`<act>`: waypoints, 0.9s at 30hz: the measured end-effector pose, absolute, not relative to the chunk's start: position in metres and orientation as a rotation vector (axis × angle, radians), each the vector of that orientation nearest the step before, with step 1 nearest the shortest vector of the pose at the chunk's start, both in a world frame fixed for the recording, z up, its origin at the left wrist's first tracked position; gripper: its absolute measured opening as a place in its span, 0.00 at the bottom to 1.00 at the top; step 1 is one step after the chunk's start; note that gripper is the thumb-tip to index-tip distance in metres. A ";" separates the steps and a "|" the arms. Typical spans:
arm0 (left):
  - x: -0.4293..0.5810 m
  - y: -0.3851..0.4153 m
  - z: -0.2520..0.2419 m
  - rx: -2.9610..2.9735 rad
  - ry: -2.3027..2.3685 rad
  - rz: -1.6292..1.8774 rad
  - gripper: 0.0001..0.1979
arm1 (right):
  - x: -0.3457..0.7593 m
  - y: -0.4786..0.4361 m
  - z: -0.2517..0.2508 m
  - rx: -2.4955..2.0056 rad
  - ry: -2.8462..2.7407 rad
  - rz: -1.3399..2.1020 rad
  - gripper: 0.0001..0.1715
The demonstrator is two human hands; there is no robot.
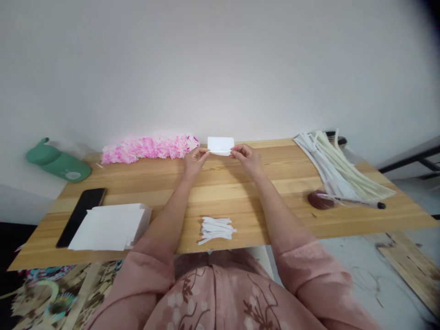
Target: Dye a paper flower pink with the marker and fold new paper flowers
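A small white sheet (220,144) is held up between both hands near the back edge of the table, its lower edge rolled or folded into a narrow strip. My left hand (195,161) pinches the left end of that strip between thumb and fingers. At the right end, my right hand (248,158) pinches it in the same way. Several thin white rolled pieces (216,229) lie in a small pile at the table's front edge, between my forearms. To the left rests a stack of white sheets (106,227).
On the wooden table (227,197) lie pink-and-white ruffled pieces (147,149), a black phone (82,215) and a green bottle (60,160) at left. Long white and cream strips (333,169), a dark round object (319,200) and a pen (360,202) are at right.
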State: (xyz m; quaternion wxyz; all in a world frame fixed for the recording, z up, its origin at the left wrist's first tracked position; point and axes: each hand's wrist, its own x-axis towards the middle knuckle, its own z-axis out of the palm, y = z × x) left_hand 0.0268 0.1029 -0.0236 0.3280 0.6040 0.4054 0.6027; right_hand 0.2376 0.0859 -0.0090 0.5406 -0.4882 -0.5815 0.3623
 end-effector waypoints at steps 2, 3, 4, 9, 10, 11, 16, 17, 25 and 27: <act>0.027 0.104 -0.024 1.555 1.047 1.584 0.08 | 0.237 0.085 -0.007 -1.171 -1.388 0.856 0.12; 0.027 0.104 -0.024 1.539 1.038 1.589 0.08 | 0.236 0.084 -0.007 -1.176 -1.393 0.853 0.12; 0.028 0.104 -0.024 1.520 1.030 1.594 0.08 | 0.236 0.083 -0.006 -1.181 -1.398 0.849 0.11; 0.029 0.105 -0.023 1.460 1.006 1.611 0.09 | 0.234 0.082 -0.005 -1.182 -1.411 0.844 0.11; 0.028 0.105 -0.023 1.457 1.004 1.614 0.09 | 0.234 0.082 -0.005 -1.177 -1.408 0.847 0.11; 0.028 0.105 -0.023 1.456 1.002 1.616 0.09 | 0.234 0.082 -0.006 -1.172 -1.404 0.850 0.11; 0.028 0.104 -0.022 1.458 1.009 1.610 0.09 | 0.235 0.083 -0.006 -1.159 -1.382 0.857 0.12; 0.028 0.104 -0.021 1.460 1.017 1.603 0.09 | 0.236 0.084 -0.006 -1.159 -1.380 0.859 0.12; 0.028 0.101 -0.018 1.475 1.062 1.597 0.09 | 0.237 0.087 -0.009 -1.127 -1.379 0.878 0.13; 0.028 0.102 -0.020 1.470 1.043 1.593 0.10 | 0.237 0.086 -0.010 -1.131 -1.383 0.882 0.13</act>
